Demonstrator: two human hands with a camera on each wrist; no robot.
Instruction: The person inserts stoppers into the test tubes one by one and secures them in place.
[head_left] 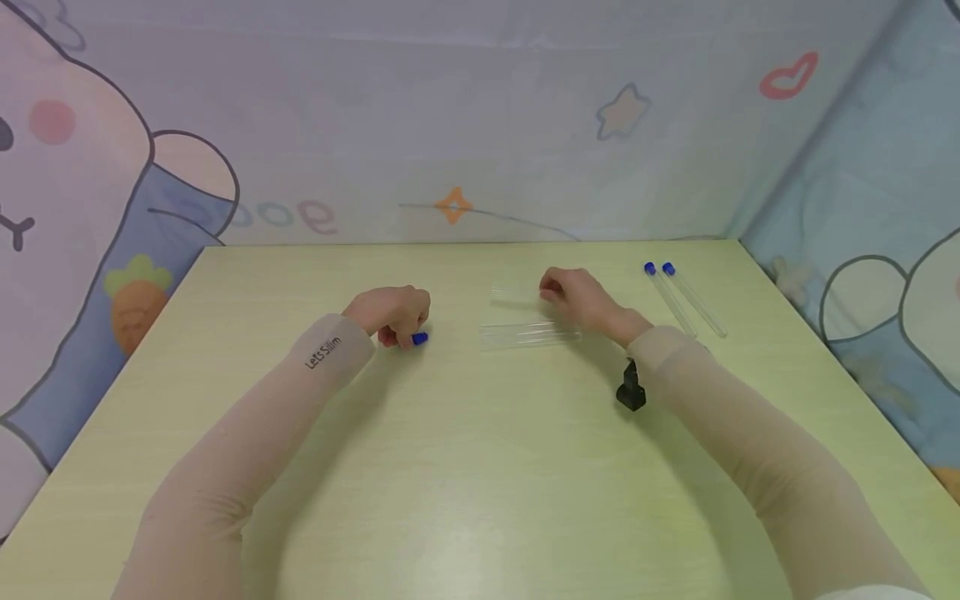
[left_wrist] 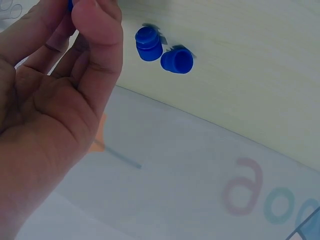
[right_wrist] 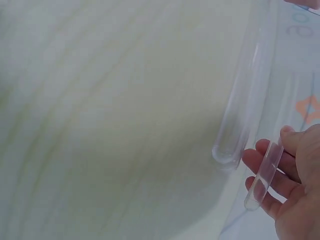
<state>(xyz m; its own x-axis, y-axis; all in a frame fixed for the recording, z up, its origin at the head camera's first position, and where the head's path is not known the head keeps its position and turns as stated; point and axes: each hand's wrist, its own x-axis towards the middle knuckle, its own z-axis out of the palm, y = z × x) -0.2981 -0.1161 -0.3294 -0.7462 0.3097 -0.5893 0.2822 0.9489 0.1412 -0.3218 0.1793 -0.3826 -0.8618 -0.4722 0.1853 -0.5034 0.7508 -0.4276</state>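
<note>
My left hand [head_left: 392,315] pinches a small blue cap [head_left: 420,338] between its thumb and fingers. Only a sliver of that cap shows in the left wrist view, at the top edge. Two more blue caps, one standing [left_wrist: 149,44] and one lying with its mouth visible [left_wrist: 179,60], are on the table beside this hand. In my right hand [head_left: 577,298] is a clear test tube [right_wrist: 264,175], held by thumb and fingers, its rounded end near the palm and its other end pointing left. Below it, uncapped clear test tubes [head_left: 525,335] lie side by side on the table.
Two test tubes with blue caps, one left [head_left: 670,298] and one right [head_left: 697,298], lie at the table's right back. A black device [head_left: 631,390] hangs at the right wrist. Behind the pale wooden table [head_left: 450,467] is a printed cloth backdrop [head_left: 375,100].
</note>
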